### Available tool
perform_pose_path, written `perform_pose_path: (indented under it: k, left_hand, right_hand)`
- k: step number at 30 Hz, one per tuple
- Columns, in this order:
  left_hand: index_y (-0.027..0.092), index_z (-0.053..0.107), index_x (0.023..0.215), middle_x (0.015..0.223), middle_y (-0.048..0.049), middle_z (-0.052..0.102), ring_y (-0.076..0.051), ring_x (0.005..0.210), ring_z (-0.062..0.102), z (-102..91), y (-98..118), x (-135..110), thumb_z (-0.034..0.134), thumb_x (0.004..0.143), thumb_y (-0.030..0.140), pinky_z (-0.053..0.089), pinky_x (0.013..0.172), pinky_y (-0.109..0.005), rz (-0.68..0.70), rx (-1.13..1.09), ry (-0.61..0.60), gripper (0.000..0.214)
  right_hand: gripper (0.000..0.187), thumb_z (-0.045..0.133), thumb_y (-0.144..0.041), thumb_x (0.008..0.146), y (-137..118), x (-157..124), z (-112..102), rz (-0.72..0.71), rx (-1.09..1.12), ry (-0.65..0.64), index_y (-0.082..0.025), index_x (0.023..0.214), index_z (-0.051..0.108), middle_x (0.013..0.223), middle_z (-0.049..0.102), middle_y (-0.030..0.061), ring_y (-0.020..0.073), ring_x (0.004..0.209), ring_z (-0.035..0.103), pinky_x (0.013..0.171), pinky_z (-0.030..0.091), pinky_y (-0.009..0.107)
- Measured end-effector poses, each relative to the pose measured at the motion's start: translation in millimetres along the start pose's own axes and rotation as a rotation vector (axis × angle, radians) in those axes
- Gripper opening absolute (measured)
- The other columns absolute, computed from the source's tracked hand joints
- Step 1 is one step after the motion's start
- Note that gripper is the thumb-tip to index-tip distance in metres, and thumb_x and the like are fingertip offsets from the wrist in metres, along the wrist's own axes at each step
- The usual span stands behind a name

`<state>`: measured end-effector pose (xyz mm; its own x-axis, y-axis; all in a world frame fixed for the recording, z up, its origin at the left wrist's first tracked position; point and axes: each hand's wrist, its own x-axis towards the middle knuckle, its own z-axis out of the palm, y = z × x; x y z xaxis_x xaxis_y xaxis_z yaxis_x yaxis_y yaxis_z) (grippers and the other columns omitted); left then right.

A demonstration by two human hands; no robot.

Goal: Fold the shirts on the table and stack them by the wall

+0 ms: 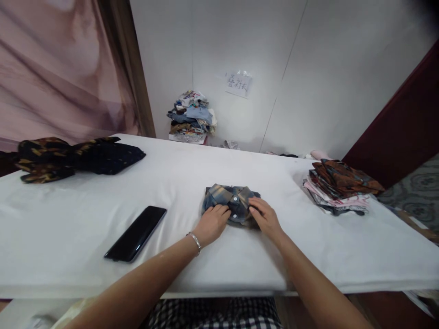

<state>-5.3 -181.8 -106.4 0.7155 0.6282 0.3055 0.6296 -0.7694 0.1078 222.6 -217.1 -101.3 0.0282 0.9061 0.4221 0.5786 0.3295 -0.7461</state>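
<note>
A folded plaid shirt (234,206) in dark blue and tan lies in front of me on the white-covered table, its collar at the far side and white buttons down the middle. My left hand (211,224), with a silver bracelet at the wrist, is closed on the shirt's near left part, its fingers curled by the button line. At the right side my right hand (266,220) grips the fabric beside the collar, thumb and fingers close together. The cloth under both hands is partly hidden.
A black smartphone (136,234) lies on the white tablecloth (85,214) to the left. Dark patterned clothes (80,157) are heaped at the far left. Folded shirts (339,187) are stacked at right. Behind the table, a clothes pile (192,114) stands against the wall below a paper sign (239,84).
</note>
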Motion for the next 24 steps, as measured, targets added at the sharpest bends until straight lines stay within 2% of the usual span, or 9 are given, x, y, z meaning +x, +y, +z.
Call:
perform_pose_path:
  k: [2, 4, 5, 7, 9, 12, 16, 19, 24]
  left_hand:
    - [0.013, 0.065, 0.102, 0.1, -0.0122, 0.068, -0.025, 0.093, 0.06, -8.7, -4, 12, 0.039, 0.092, 0.012, 0.048, 0.079, -0.04, -0.007, 0.022, -0.027, 0.028]
    - [0.013, 0.065, 0.099, 0.093, -0.0113, 0.069, -0.024, 0.089, 0.061, -20.1, -4, 23, 0.04, 0.092, 0.013, 0.048, 0.079, -0.038, -0.037, 0.016, 0.012, 0.026]
    - [0.014, 0.065, 0.099, 0.094, -0.0111, 0.069, -0.024, 0.089, 0.061, -25.3, -2, 27, 0.04, 0.092, 0.014, 0.048, 0.079, -0.038, -0.057, 0.011, 0.045, 0.026]
    - [0.015, 0.064, 0.102, 0.097, -0.0104, 0.07, -0.025, 0.091, 0.061, -30.9, 7, 31, 0.039, 0.093, 0.016, 0.048, 0.079, -0.039, -0.062, -0.001, 0.09, 0.026]
    - [0.017, 0.065, 0.099, 0.094, -0.0091, 0.07, -0.026, 0.089, 0.061, -26.5, 19, 29, 0.039, 0.092, 0.016, 0.049, 0.076, -0.04, -0.005, -0.023, 0.072, 0.026]
    - [0.019, 0.067, 0.093, 0.088, -0.0077, 0.07, -0.026, 0.083, 0.063, -3.8, 31, 19, 0.042, 0.088, 0.014, 0.05, 0.072, -0.04, 0.078, -0.041, 0.048, 0.026]
    - [0.024, 0.069, 0.099, 0.092, -0.0065, 0.073, -0.025, 0.08, 0.065, 23.4, 30, 8, 0.042, 0.086, 0.014, 0.053, 0.068, -0.039, 0.113, 0.031, 0.209, 0.031]
    - [0.023, 0.069, 0.105, 0.103, -0.006, 0.073, -0.023, 0.087, 0.067, 20.1, 22, 10, 0.04, 0.09, 0.015, 0.056, 0.071, -0.036, 0.179, 0.115, 0.348, 0.034]
    - [0.018, 0.07, 0.107, 0.106, -0.0071, 0.074, -0.025, 0.092, 0.067, -4.9, 5, 34, 0.04, 0.092, 0.019, 0.054, 0.078, -0.04, 0.253, 0.259, 0.495, 0.034]
  right_hand:
    - [0.035, 0.058, -0.052, 0.085, -13, -14, -3, 0.176, 0.212, 0.04, -0.02, 0.088, 0.072, 0.089, 0.074, 0.0093, 0.0246, 0.088, 0.069, 0.086, 0.055, 0.043]
    - [0.037, 0.062, -0.056, 0.082, -26, -29, -2, 0.434, 0.455, -0.071, -0.02, 0.083, 0.069, 0.075, 0.071, 0.0055, 0.0195, 0.064, 0.067, 0.063, 0.056, 0.034]
    - [0.038, 0.064, -0.058, 0.08, -31, -36, 0, 0.552, 0.579, -0.14, -0.02, 0.087, 0.068, 0.076, 0.072, 0.0051, 0.0189, 0.061, 0.067, 0.056, 0.055, 0.031]
    - [0.042, 0.067, -0.059, 0.079, -38, -42, 6, 0.688, 0.818, -0.21, -0.022, 0.1, 0.065, 0.091, 0.073, 0.0062, 0.0206, 0.074, 0.071, 0.056, 0.056, 0.03]
    - [0.044, 0.067, -0.06, 0.08, -40, -38, 15, 0.718, 1.014, -0.174, -0.023, 0.105, 0.063, 0.099, 0.073, 0.0058, 0.0215, 0.087, 0.071, 0.064, 0.059, 0.033]
    - [0.037, 0.071, -0.057, 0.077, -31, -24, 31, 0.731, 1.131, -0.066, -0.023, 0.091, 0.065, 0.085, 0.072, 0.0005, 0.0183, 0.078, 0.069, 0.063, 0.059, 0.033]
    - [0.029, 0.081, -0.034, 0.063, -13, -12, 55, 0.783, 1.154, 0.169, -0.024, 0.084, 0.064, 0.074, 0.07, -0.004, 0.015, 0.068, 0.066, 0.053, 0.056, 0.026]
    - [0.028, 0.078, -0.022, 0.056, -10, -4, 62, 0.793, 1.253, 0.255, -0.018, 0.079, 0.062, 0.066, 0.067, -0.0011, 0.0136, 0.057, 0.061, 0.045, 0.051, 0.023]
    - [0.02, 0.07, -0.014, 0.061, -26, 28, 51, 0.659, 1.346, 0.291, -0.015, 0.08, 0.064, 0.066, 0.067, 0.0003, 0.0126, 0.055, 0.06, 0.047, 0.05, 0.022]
